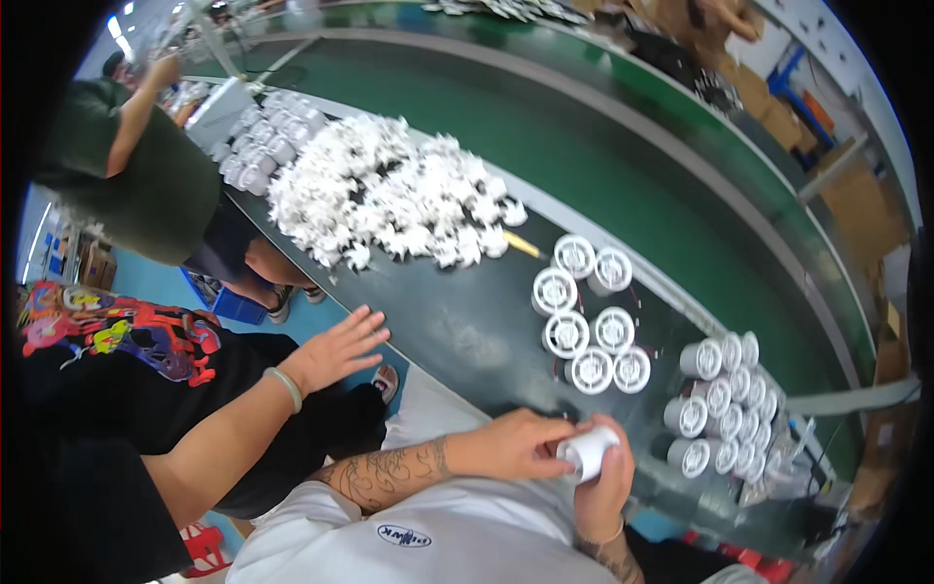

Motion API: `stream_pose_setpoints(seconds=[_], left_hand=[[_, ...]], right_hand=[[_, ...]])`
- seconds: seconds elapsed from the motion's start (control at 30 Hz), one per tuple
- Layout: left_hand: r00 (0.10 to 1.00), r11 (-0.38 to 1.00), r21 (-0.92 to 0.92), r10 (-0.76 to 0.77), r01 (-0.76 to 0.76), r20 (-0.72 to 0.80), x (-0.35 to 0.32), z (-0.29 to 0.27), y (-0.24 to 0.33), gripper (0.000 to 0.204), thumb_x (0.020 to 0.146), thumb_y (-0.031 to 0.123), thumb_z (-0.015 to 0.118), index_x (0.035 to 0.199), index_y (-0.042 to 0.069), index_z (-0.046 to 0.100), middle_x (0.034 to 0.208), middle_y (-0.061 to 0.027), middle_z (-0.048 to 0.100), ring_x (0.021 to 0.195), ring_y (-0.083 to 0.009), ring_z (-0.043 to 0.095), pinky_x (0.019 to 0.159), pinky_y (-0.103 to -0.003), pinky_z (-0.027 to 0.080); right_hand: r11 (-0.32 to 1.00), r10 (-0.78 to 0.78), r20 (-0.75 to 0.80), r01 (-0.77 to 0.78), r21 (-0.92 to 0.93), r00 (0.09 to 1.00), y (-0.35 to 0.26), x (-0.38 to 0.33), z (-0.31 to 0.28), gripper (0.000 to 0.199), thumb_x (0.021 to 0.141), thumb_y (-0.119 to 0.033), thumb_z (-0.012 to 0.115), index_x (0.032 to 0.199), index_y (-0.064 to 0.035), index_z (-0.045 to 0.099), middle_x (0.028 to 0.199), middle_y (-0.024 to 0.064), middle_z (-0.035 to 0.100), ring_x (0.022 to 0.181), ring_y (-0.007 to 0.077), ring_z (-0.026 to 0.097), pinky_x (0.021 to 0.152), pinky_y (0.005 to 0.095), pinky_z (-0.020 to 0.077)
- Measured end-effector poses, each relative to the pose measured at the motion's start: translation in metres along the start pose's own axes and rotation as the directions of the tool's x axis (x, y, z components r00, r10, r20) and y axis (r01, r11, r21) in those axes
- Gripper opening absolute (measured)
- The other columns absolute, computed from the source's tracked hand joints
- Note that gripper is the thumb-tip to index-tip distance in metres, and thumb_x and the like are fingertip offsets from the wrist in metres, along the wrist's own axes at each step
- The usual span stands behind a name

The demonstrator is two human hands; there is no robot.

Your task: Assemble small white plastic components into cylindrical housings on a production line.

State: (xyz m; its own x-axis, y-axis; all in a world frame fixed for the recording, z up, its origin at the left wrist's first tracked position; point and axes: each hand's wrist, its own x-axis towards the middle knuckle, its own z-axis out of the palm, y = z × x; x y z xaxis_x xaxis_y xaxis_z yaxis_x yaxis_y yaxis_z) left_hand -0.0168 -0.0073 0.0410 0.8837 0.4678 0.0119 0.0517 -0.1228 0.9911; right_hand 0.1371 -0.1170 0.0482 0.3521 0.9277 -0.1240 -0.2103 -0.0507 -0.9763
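Close to my body, at the near edge of the dark work table (pixel 457 321), I hold a white cylindrical plastic housing (pixel 590 452). My right hand (pixel 605 487) wraps round it from the right side. From the left, the fingers of my left hand (pixel 516 445) are closed on its near end; whether they also pinch a small part there, I cannot see. Just beyond my hands stand several round white housings with slotted faces (pixel 592 370), facing up. To their right, more white cylinders (pixel 725 420) lie on their sides in rows.
A large heap of small white plastic parts (pixel 389 195) covers the table's far left, with more white housings (pixel 263 141) behind. A green conveyor belt (pixel 584 146) runs along the far side. At my left, a co-worker's open hand (pixel 341 352) reaches toward the table edge; another person (pixel 146 165) stands beyond.
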Motion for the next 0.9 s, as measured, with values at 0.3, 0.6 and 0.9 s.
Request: stream_pose_setpoints(seconds=[0.3,0.6,0.9], left_hand=[[0.987,0.841,0.517,0.144,-0.158,0.067,0.006,-0.024,0.022,0.019,0.086,0.016,0.068,0.094,0.000,0.062,0.068,-0.0120,0.061,0.062,-0.0314,0.062,0.058,-0.038,0.050],[0.966,0.870,-0.433,-0.260,0.237,0.006,0.008,0.014,-0.010,0.032,0.077,0.015,0.080,0.088,0.004,0.053,0.070,0.0016,0.057,0.064,-0.0081,0.053,0.060,-0.026,0.046],[0.934,0.864,-0.404,-0.351,0.300,-0.058,0.015,-0.034,0.030,0.038,0.080,0.015,0.077,0.109,0.002,0.055,0.096,-0.0078,0.062,0.088,-0.0127,0.061,0.069,-0.027,0.050]], right_hand=[[0.941,0.316,0.052,-0.320,0.113,0.947,-0.020,0.017,0.002,0.054,0.100,-0.039,0.041,0.124,0.0079,0.054,0.106,0.0126,0.063,0.096,0.0204,0.062,0.085,0.0300,0.0481],[0.979,0.157,0.013,-0.154,-0.134,0.987,-0.006,0.002,-0.002,0.055,0.101,-0.041,0.038,0.125,0.0066,0.054,0.101,0.0113,0.062,0.090,0.0158,0.059,0.081,0.0275,0.0460],[0.535,0.472,0.264,-0.512,0.672,0.841,-0.009,0.035,0.014,0.052,0.103,-0.048,0.035,0.120,-0.0059,0.058,0.097,0.0057,0.065,0.077,0.0137,0.061,0.053,0.0263,0.0423]])
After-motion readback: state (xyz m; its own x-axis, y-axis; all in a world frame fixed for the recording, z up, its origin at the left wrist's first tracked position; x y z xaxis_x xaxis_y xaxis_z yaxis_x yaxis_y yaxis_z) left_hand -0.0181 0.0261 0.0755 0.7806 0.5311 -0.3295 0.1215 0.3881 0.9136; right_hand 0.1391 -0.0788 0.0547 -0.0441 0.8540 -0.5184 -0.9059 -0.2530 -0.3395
